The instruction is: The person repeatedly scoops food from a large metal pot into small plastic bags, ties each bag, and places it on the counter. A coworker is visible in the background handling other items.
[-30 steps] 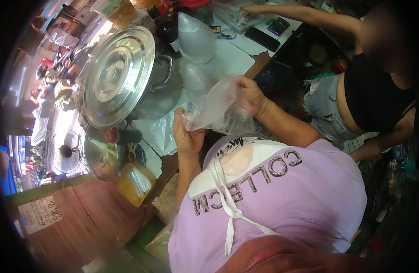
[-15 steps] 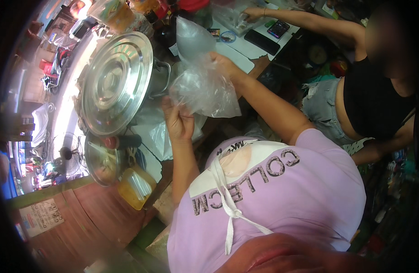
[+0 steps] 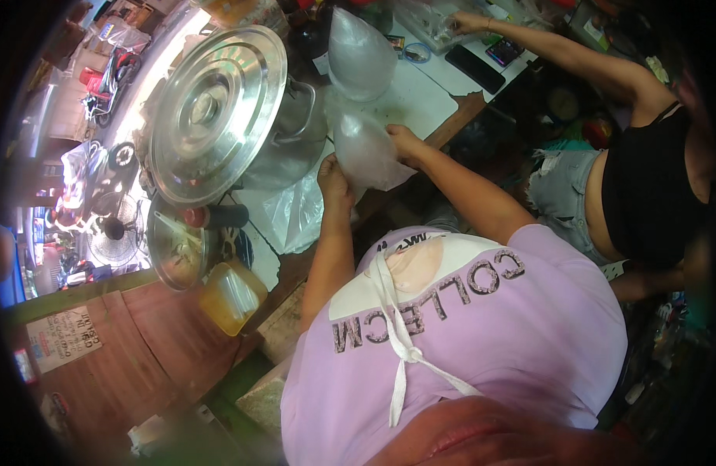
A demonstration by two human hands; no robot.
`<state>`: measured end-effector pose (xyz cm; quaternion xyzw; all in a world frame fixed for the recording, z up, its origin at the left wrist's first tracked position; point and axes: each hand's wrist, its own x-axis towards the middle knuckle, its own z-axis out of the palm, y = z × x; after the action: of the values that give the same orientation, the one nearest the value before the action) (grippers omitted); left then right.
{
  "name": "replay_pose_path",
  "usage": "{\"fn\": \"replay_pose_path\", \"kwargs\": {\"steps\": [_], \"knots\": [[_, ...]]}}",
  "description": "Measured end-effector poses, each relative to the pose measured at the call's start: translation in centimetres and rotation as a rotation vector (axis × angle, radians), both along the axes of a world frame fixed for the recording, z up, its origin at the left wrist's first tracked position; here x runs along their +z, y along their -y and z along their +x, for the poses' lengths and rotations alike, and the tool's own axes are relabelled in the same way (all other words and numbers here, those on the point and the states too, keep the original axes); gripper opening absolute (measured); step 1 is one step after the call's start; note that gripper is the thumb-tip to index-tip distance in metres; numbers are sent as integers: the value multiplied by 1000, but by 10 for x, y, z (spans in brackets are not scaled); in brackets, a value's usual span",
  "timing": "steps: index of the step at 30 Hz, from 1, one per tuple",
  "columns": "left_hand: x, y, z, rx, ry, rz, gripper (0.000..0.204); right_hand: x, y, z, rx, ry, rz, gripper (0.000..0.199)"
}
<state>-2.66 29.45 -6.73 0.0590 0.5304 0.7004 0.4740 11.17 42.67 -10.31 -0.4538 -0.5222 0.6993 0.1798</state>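
Observation:
A clear plastic bag [image 3: 365,146], puffed out with its narrow end pointing away from me, is held between my hands just off the table's near edge. My left hand [image 3: 335,182] pinches its left side near the mouth. On the other side, my right hand [image 3: 407,146] grips the bag's edge with curled fingers. A second puffed clear bag [image 3: 362,58] stands beyond it, next to the big pot. Left of the hands rises that metal pot [image 3: 302,140], topped by a wide, tilted lid [image 3: 210,109]. A flat sheaf of clear plastic [image 3: 289,213] lies below the pot.
A metal bowl with food [image 3: 175,256], a dark red-ended cylinder [image 3: 214,217] and a yellow container [image 3: 232,299] sit at left. Two phones, one black [image 3: 474,68], lie farther right. At the right edge, another person [image 3: 637,186] reaches into a plastic bag.
The held bag has puffed out from a crumpled shape, and my hands have moved right and slightly down with it. The whole view has also shifted.

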Motion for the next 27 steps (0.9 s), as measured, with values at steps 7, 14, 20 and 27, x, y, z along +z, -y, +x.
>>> {"fn": "replay_pose_path", "kwargs": {"steps": [7,14,20,27], "knots": [[20,32,7,43,301,123,16,13,21,44,-133,-585,-389,13],[-43,53,3,-198,-161,73,24,-9,30,51,36,-99,84,18],[11,68,28,-146,-262,-25,38,8,3,56,-125,-45,195,16],[22,147,-24,67,-1597,-486,45,37,82,80,359,81,788,26]]}}
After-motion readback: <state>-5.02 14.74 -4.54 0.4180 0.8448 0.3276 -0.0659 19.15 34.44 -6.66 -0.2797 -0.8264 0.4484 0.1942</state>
